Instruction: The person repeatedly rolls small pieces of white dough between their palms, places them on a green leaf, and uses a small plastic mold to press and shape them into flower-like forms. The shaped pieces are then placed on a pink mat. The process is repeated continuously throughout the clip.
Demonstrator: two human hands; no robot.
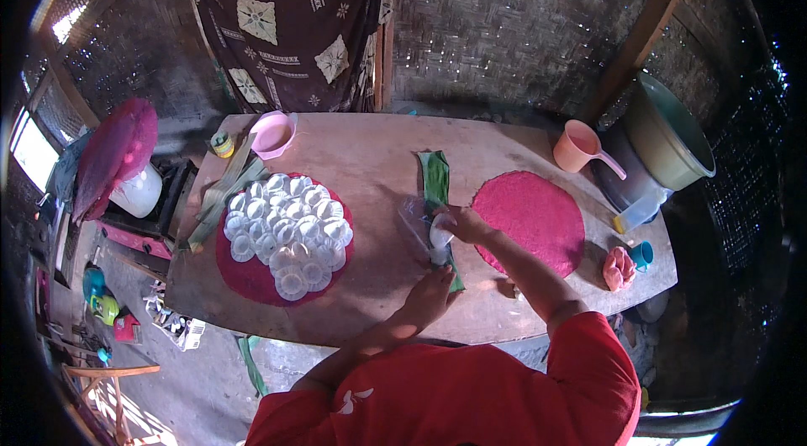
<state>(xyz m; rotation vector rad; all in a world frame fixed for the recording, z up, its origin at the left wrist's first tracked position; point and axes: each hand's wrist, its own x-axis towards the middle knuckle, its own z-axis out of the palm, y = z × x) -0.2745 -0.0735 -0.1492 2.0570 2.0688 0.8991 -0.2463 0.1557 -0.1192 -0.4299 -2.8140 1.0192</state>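
A long green leaf strip [435, 179] lies on the middle of the table, running toward me. My left hand [429, 296] is at its near end, fingers curled against the leaf. Farther up, my right hand [464, 223] is closed on a small white rounded thing [440, 234] over the strip; its exact kind is hard to make out. Clear plastic [412, 215] lies loosely just left of that hand. To the left, many small white fluted cups [290, 227] cover a round magenta mat [252, 288]. Another round magenta mat [534, 223] lies bare to the right.
Flat leaf pieces [220, 202], a pink bowl [273, 135] and a small yellow tin [222, 144] sit far left. At right are a peach dipper [577, 146], a large tub [672, 131], a pink cloth [619, 269] and a teal cup [642, 256]. The wooden table [370, 139] has a curved near edge.
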